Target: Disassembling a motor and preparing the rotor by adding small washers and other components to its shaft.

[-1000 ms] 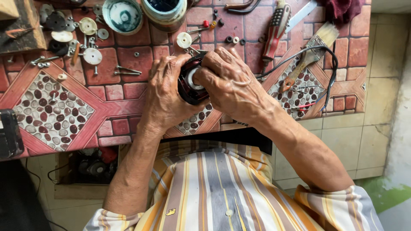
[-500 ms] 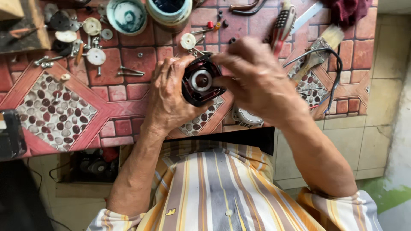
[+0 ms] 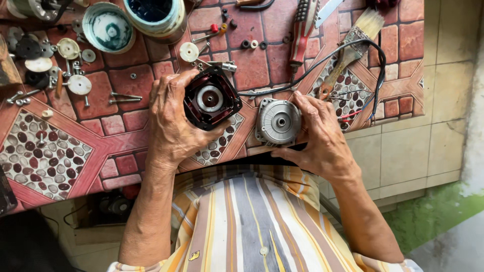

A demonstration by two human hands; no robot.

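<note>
My left hand (image 3: 171, 121) is wrapped around the dark motor body (image 3: 210, 98), fingers closed on its square frame, open face up, rotor hub showing. My right hand (image 3: 322, 133) grips the round grey end cover (image 3: 278, 122), thumb and fingers closed on its rim, just beside the body but apart from it. Both sit over the tiled table (image 3: 126, 75) near its front edge. Cover is off; the 2 halves are separated. A black cable (image 3: 327, 55) trails away. Loose screws (image 3: 123, 96), white gears (image 3: 68, 48), a brush (image 3: 353, 43) and 2 tubs (image 3: 108, 26) lie beyond.
</note>
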